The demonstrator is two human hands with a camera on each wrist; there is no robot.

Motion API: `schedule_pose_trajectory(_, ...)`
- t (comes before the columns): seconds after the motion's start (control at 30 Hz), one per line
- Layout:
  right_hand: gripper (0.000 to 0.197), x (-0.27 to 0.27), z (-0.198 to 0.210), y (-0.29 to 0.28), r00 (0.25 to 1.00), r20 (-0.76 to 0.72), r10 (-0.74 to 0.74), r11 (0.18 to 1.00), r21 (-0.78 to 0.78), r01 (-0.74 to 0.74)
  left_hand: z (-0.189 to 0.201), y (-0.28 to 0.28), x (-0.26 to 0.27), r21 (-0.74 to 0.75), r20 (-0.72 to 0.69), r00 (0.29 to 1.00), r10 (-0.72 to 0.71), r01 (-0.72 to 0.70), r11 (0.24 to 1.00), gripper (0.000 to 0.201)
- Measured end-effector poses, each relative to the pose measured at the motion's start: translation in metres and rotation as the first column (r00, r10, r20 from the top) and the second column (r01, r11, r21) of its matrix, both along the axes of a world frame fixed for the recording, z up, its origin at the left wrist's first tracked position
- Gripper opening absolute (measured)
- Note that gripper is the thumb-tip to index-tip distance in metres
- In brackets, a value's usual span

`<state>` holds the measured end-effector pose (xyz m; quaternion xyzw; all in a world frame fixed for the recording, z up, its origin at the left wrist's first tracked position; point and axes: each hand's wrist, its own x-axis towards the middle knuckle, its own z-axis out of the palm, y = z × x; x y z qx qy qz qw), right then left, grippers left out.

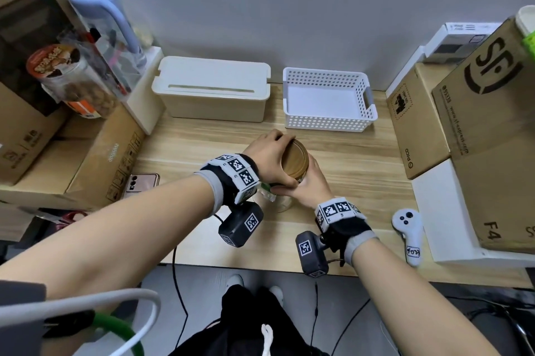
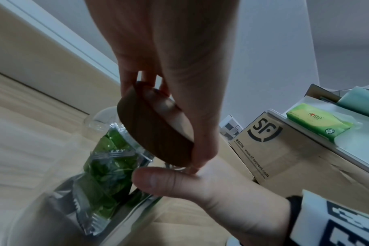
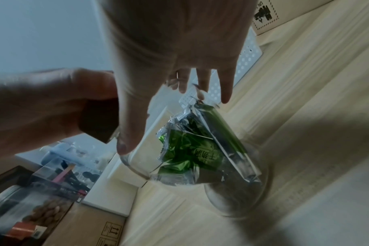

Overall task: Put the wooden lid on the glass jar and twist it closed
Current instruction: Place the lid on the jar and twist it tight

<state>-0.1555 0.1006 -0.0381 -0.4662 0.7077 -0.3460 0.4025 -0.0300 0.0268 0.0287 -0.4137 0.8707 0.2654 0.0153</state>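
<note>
Near the middle of the bench (image 1: pixel 362 170), toward its front edge: glass jar (image 3: pixel 238 191) standing upright on the wood, green and silver foil packets (image 3: pixel 192 149) inside. Wooden lid (image 1: pixel 295 159) held over the jar's mouth, tilted in the left wrist view rather than sitting flat; whether it touches the rim cannot be told. Left hand (image 1: pixel 267 154) over the lid from above, fingers and thumb curled round its edge, gripping it. Right hand (image 1: pixel 311 183) wrapped round the upper part of the jar just under the lid, thumb on the near side, fingers curled round the far side of the glass, seen through it in the right wrist view. Left thumb tip touching the right hand below the lid.

Along the back edge: cream lidded box (image 1: pixel 212 89) left of centre, white perforated basket (image 1: pixel 328 99) just beside it on the right. At the right edge: stacked cardboard boxes (image 1: pixel 486 112), with a green tissue pack (image 2: pixel 318 123) on top. Near the front right corner: white controller (image 1: pixel 408 232) lying flat. At the left edge: more cartons (image 1: pixel 86 164), a pink phone (image 1: pixel 140 183) face down on one, a blue-topped bottle (image 1: pixel 101 13) and a snack tub (image 1: pixel 66 77) behind.
</note>
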Motion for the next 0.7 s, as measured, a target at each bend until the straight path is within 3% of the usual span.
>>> schedule_pose_trajectory(0.3, 0.113, -0.003, -0.004, -0.001, 1.0, 0.021, 0.004, 1.0, -0.02, -0.004, 0.004, -0.006, 0.0, 0.006, 0.049, 0.997, -0.058, 0.058, 0.998, 0.109)
schedule_pose_trajectory(0.53, 0.118, -0.005, -0.004, -0.002, 0.999, 0.023, 0.023, 1.0, -0.008, -0.023, 0.005, -0.01, 0.002, 0.071, 0.008, 0.992, -0.124, 0.123, 0.99, 0.112)
schedule_pose_trajectory(0.6, 0.121, -0.005, -0.005, -0.002, 0.999, 0.027, 0.034, 0.999, -0.009, -0.033, 0.004, -0.006, 0.0, 0.057, 0.046, 0.995, -0.085, 0.082, 0.995, 0.115)
schedule_pose_trajectory(0.7, 0.119, -0.007, -0.008, -0.003, 0.999, 0.019, 0.051, 0.999, -0.005, -0.051, 0.0, 0.008, -0.009, 0.007, 0.072, 0.994, 0.082, -0.083, 0.997, 0.113)
